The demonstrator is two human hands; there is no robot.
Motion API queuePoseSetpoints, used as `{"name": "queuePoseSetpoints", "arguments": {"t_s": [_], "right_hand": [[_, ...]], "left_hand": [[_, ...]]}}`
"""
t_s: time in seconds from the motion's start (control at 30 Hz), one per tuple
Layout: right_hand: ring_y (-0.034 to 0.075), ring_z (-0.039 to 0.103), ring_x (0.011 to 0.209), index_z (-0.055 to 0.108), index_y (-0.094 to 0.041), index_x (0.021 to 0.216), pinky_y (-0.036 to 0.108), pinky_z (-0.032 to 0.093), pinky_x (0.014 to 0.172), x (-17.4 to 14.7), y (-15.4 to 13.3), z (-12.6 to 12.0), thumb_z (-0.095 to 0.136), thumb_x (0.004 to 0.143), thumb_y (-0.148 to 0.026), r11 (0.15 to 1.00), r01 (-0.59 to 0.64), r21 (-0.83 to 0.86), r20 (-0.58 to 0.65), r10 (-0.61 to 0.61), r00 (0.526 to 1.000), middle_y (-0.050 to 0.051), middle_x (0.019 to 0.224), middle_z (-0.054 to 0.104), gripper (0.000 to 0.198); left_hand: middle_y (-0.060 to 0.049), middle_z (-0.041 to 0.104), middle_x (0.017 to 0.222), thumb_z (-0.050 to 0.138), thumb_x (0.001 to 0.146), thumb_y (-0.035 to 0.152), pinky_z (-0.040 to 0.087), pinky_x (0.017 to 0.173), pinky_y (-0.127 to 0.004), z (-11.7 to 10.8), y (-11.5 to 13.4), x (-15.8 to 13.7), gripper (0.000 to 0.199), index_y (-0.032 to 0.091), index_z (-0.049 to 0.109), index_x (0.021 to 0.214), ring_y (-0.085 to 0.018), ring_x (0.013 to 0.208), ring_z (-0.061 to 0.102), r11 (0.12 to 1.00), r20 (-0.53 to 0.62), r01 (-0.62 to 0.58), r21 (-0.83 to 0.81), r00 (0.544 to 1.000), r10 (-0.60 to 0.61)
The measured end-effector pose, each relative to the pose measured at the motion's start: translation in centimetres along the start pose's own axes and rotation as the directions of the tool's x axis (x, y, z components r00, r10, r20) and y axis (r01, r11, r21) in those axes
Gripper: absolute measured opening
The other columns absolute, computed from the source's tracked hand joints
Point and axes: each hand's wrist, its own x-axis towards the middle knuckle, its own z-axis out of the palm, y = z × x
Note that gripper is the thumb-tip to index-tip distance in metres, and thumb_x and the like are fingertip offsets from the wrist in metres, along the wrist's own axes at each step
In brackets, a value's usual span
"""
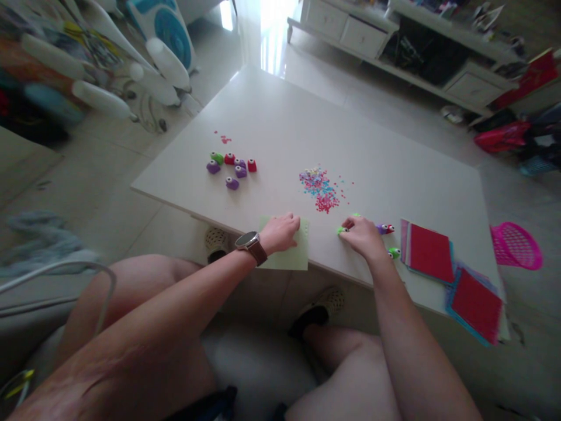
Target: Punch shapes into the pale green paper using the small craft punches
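Observation:
My left hand [283,230], wearing a wristwatch [249,240], has its fingers curled over a pale green sheet of paper [293,257] at the table's near edge. The sheet juts out past that edge and shows small marks along its right side. Farther right, my right hand [363,235] has its thumb and fingers closed around a small green paper punch [341,231]. Close by stand another green punch [394,253], a purple punch [382,228] and a red punch [390,229]. Part of a further green punch [356,215] shows behind my fingers.
Colourful punched paper bits [322,188] lie mid-table. Several purple, red and green punches [232,183] stand at the left, with red scraps [225,140] behind. Two stacks of coloured paper [432,251] lie right; a pink basket [517,245] stands beyond the white table [280,117].

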Motion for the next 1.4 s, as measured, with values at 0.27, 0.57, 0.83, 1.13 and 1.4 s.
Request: {"name": "queuePoseSetpoints", "arguments": {"t_s": [0.27,0.57,0.83,1.13,1.4], "right_hand": [[0.030,0.068,0.105,0.077,-0.015,0.099,0.041,0.051,0.098,0.3,-0.5,1.3,0.073,0.079,-0.014,0.979,0.200,0.042,-0.132,-0.193,0.972,0.011,0.106,0.077,0.020],[0.024,0.069,0.090,0.075,-0.017,0.094,0.036,0.053,0.087,-0.4,-3.1,0.8,0.070,0.075,-0.005,0.911,0.275,0.306,-0.064,-0.269,0.961,0.007,0.095,0.076,0.022],[0.019,0.073,0.086,0.064,-0.018,0.089,0.030,0.054,0.081,-1.5,-5.5,2.1,0.062,0.076,-0.001,0.704,-0.001,0.710,0.309,-0.310,0.899,0.005,0.090,0.078,0.022],[0.020,0.073,0.094,0.058,-0.020,0.091,0.037,0.057,0.095,0.4,-4.9,2.9,0.061,0.071,-0.010,0.562,-0.007,0.827,-0.021,0.045,0.999,0.007,0.104,0.073,0.022],[0.021,0.074,0.084,0.056,-0.020,0.094,0.039,0.060,0.088,-0.6,-6.1,3.8,0.060,0.072,-0.014,0.467,-0.231,0.853,0.318,-0.116,0.941,0.008,0.095,0.076,0.024]], "left_hand": [[-0.017,0.049,0.150,0.095,0.074,0.028,0.056,0.097,-0.036,-0.4,0.3,-0.6,0.079,0.018,0.048,0.137,-0.027,0.115,0.068,0.992,-0.100,0.062,-0.109,0.992,-0.073],[-0.015,0.050,0.145,0.098,0.070,0.031,0.058,0.090,-0.036,-0.8,0.4,-0.7,0.080,0.022,0.044,0.129,-0.028,0.111,0.069,0.990,-0.075,0.108,-0.094,0.991,-0.115],[-0.017,0.048,0.146,0.099,0.068,0.029,0.057,0.090,-0.035,-1.5,0.5,-1.0,0.091,0.020,0.041,0.138,-0.029,0.110,0.070,0.983,-0.053,0.166,-0.080,0.984,-0.171],[-0.019,0.046,0.149,0.101,0.064,0.026,0.056,0.093,-0.037,-1.4,0.0,-1.1,0.102,0.020,0.040,0.146,-0.030,0.112,0.070,0.974,-0.053,0.193,-0.121,0.978,-0.200],[-0.021,0.049,0.148,0.101,0.066,0.027,0.058,0.088,-0.035,-1.3,0.2,-1.2,0.096,0.018,0.042,0.141,-0.030,0.108,0.072,0.970,-0.058,0.219,-0.102,0.973,-0.225]]}}
